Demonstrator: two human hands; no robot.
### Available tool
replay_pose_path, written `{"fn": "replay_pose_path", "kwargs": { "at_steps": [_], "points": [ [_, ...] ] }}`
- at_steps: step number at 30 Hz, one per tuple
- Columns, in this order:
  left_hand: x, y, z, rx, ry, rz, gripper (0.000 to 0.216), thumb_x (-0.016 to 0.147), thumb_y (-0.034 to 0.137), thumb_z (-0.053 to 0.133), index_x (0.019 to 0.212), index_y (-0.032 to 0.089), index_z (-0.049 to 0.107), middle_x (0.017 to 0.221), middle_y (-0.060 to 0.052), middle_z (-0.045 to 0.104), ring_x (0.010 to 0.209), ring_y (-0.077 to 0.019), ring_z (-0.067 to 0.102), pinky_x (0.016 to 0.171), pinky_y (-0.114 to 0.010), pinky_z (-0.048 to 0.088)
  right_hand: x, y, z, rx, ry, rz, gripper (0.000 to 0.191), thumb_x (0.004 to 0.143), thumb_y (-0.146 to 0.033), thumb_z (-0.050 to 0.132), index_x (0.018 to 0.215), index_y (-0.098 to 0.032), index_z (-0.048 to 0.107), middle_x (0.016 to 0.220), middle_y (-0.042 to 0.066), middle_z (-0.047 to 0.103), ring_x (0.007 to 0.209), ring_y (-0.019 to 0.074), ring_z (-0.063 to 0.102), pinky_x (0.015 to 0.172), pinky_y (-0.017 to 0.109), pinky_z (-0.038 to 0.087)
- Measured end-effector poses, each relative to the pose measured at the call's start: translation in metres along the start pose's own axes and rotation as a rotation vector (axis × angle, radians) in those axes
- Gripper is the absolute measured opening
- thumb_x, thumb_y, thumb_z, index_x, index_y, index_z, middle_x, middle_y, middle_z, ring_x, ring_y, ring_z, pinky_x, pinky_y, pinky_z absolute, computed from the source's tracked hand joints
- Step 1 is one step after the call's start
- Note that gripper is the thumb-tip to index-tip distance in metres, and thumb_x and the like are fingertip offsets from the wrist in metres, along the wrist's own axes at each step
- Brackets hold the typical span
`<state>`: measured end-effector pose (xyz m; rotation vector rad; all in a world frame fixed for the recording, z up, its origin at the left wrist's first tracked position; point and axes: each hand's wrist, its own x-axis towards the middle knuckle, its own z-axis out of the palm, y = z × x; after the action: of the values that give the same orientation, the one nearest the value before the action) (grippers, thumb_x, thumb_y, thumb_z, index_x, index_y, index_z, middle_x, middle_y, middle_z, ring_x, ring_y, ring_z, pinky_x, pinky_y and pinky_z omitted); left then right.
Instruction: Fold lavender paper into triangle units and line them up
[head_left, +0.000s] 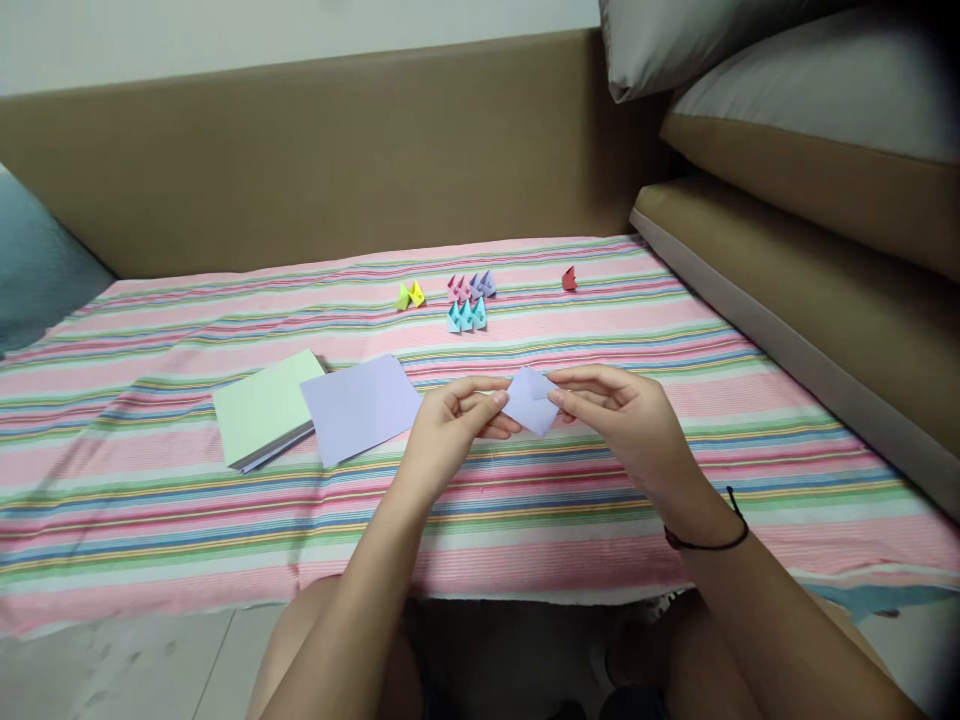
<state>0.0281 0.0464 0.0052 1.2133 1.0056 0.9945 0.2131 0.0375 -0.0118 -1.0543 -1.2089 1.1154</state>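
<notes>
A small folded square of lavender paper is held up above the striped cloth, turned so that its corners point up, down and sideways. My left hand pinches its left corner between thumb and fingers. At the right corner, my right hand grips it the same way, with a dark cord bracelet on that wrist. Left of my hands lies flat lavender paper, close beside a stack of paper with a pale green sheet on top.
Small folded paper pieces stand farther back: yellow ones, pink ones, purple ones, several turquoise ones and a red one. Brown cushions line the right side. A blue-grey pillow sits at left.
</notes>
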Motion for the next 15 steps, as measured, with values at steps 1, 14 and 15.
{"fn": "replay_pose_path", "kwargs": {
  "at_steps": [1, 14, 15],
  "points": [
    [0.0, -0.0001, 0.0, 0.008, -0.001, 0.004, 0.031, 0.078, 0.032, 0.068, 0.102, 0.012, 0.069, 0.072, -0.006, 0.073, 0.068, -0.0154, 0.069, 0.066, -0.024, 0.054, 0.0, 0.0007, -0.0001, 0.001, 0.002, 0.007, 0.019, 0.071, -0.025, 0.076, 0.089, -0.021, 0.072, 0.082, 0.002, 0.074, 0.075, 0.017, 0.069, 0.065, 0.028, 0.06],
    [-0.0021, 0.0016, -0.0014, -0.018, -0.057, 0.05, 0.037, 0.076, 0.034, 0.069, 0.109, 0.018, 0.067, 0.071, -0.002, 0.072, 0.07, -0.0156, 0.069, 0.069, -0.026, 0.055, -0.0001, 0.0012, 0.001, 0.057, -0.01, 0.054, 0.017, 0.074, -0.028, 0.073, 0.09, -0.022, 0.072, 0.089, 0.002, 0.073, 0.081, 0.0171, 0.068, 0.068, 0.028, 0.059],
    [-0.0018, 0.0012, -0.0015, -0.031, -0.036, 0.037, 0.035, 0.076, 0.034, 0.07, 0.107, 0.017, 0.068, 0.072, -0.003, 0.072, 0.071, -0.0157, 0.069, 0.071, -0.026, 0.055, -0.0001, 0.0013, 0.0008, 0.062, -0.024, 0.062, 0.017, 0.075, -0.03, 0.072, 0.091, -0.022, 0.072, 0.091, 0.002, 0.073, 0.083, 0.0177, 0.068, 0.071, 0.03, 0.059]
  ]
}}
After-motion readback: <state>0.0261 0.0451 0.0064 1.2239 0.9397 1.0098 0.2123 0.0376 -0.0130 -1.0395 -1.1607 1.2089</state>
